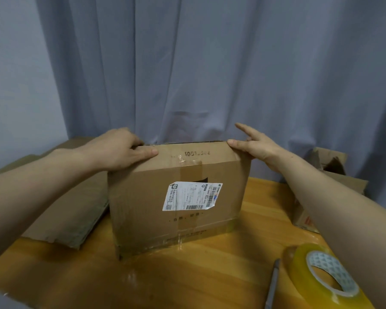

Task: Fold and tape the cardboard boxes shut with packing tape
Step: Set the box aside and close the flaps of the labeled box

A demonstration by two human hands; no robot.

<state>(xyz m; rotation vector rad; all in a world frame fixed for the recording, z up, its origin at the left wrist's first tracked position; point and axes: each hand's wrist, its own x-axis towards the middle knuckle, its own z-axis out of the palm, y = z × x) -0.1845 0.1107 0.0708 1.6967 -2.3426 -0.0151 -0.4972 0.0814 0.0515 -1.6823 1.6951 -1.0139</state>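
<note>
A brown cardboard box [143,204] stands upright in the middle of the wooden table [187,275], a white shipping label on its near face. My left hand [123,150] grips the box's top left corner, thumb on the near flap and fingers curled over the top edge. My right hand [256,146] holds the top right corner, thumb pressed on the near flap and fingers spread behind it. A large roll of yellowish packing tape [316,275] lies at the near right, partly hidden by my right forearm.
Flattened cardboard [71,208] lies on the left of the table. More folded boxes [330,175] sit at the far right. A grey pen-like tool [273,284] lies left of the tape roll. A blue-grey curtain [210,63] hangs behind the table.
</note>
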